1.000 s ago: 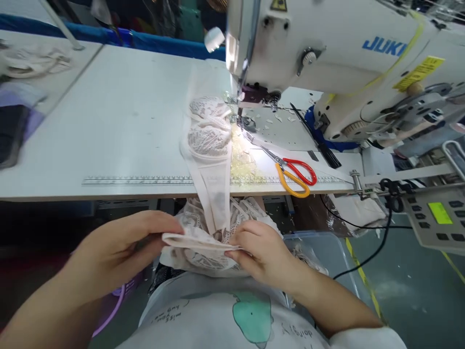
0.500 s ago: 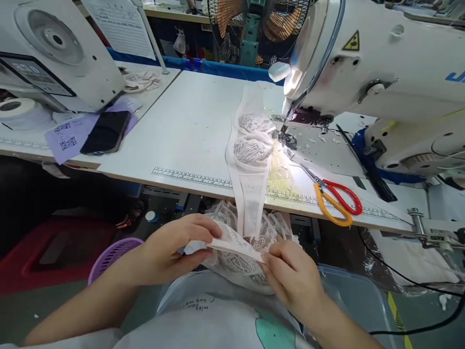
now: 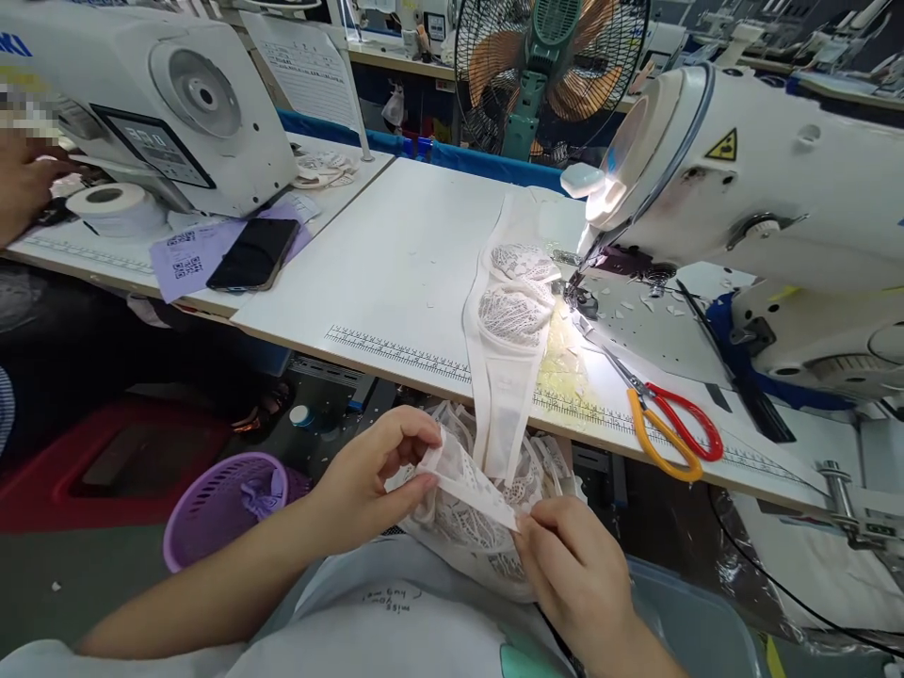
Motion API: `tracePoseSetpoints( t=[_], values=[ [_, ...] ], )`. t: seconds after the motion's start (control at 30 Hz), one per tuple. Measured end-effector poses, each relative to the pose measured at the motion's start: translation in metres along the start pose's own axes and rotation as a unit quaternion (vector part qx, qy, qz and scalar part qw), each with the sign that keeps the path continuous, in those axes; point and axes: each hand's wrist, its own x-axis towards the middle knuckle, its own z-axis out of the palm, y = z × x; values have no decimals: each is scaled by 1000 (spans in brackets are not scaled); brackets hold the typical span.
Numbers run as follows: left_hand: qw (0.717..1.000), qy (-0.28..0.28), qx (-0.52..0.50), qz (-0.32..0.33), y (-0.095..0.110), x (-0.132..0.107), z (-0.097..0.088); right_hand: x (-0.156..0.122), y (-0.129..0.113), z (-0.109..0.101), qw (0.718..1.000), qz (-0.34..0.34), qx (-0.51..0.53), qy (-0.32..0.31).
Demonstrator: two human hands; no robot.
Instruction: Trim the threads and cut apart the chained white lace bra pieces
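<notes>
My left hand (image 3: 374, 476) and my right hand (image 3: 572, 570) both pinch a pale lace fabric piece (image 3: 470, 480) over my lap, stretching its edge between them. A chain of joined lace pieces (image 3: 512, 315) runs from my lap up over the table edge to the needle area of the white sewing machine (image 3: 769, 202). More lace (image 3: 459, 527) is bunched beneath my hands.
Red and orange scissors (image 3: 668, 424) lie on the white table (image 3: 402, 264) right of the fabric. A phone (image 3: 254, 254) and purple paper lie at left, beside another machine (image 3: 152, 104) where another person's hand (image 3: 24, 179) rests. A purple basket (image 3: 226, 504) stands on the floor. A fan (image 3: 551, 71) stands behind.
My view has swung left and up, showing the neighbouring machine and the fan. My hands kept hold of the lace piece and tilted it, the left end higher.
</notes>
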Motion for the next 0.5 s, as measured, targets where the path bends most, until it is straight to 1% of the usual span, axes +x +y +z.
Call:
tracePoseSetpoints(
  t=[0.13,0.2,0.27,0.37,0.43,0.5],
  values=[
    [1000,16,-23,-2,0,0,1,0,0,0,1000,17,9,-4],
    [999,15,-44,-2,-2,2,1,-1,3,0,999,30,31,-14],
    [996,-9,-89,3,-3,5,1,-1,7,2,996,53,73,-27],
    [986,-66,-154,-2,-7,13,1,1,11,4,983,97,150,-41],
    [986,-79,-148,-19,-8,19,2,4,13,2,975,116,184,-54],
    [990,-72,-116,-30,-9,26,2,8,16,-6,970,120,192,-87]
  ],
)
